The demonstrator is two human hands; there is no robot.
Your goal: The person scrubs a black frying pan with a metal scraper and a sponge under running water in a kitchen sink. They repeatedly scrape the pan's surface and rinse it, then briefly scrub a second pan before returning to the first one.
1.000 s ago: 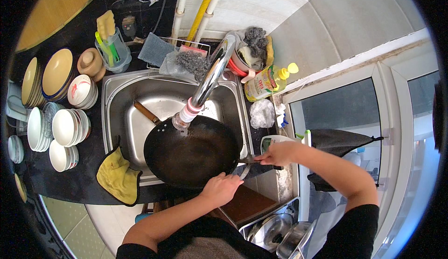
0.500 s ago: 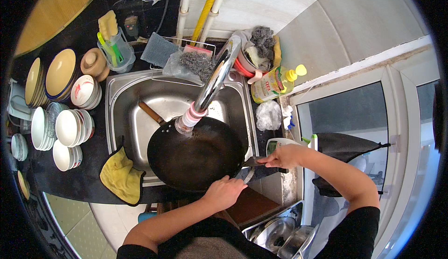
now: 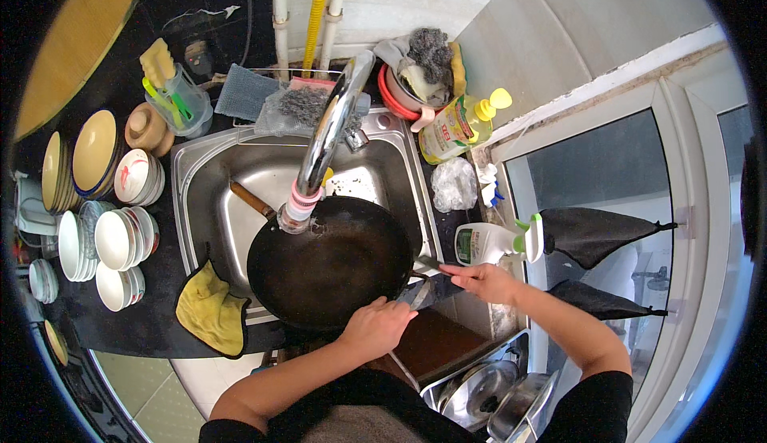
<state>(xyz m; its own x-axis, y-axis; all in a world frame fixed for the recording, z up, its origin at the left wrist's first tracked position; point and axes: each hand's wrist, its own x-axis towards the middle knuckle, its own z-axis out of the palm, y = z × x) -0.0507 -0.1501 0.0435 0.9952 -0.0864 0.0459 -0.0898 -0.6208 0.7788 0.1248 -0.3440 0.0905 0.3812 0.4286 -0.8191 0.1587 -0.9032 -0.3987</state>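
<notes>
A large black wok [image 3: 331,263] with a wooden handle [image 3: 252,199] rests over the front right of the steel sink [image 3: 196,227], under the faucet [image 3: 323,143]. My left hand [image 3: 377,328] is closed at the wok's near right rim. A grey-blue strip [image 3: 419,294] shows beyond its fingertips; its kind is unclear. To the right, my right hand [image 3: 486,282] pinches a small dark flat piece [image 3: 431,263] beside the wok's small side handle. What kind of thing that piece is I cannot make out.
Stacked bowls [image 3: 120,239] and plates [image 3: 96,151] stand left of the sink, with a yellow cloth [image 3: 212,311] at its front corner. On the right are a spray bottle [image 3: 495,242], a crumpled plastic bag [image 3: 453,185] and a yellow soap bottle [image 3: 459,127]. Pot lids [image 3: 479,391] sit lower right.
My right hand has drawn nearer to me, uncovering more of the spray bottle. The small dark piece now points up toward the wok's side. My left hand stays at the rim; the view has shifted slightly.
</notes>
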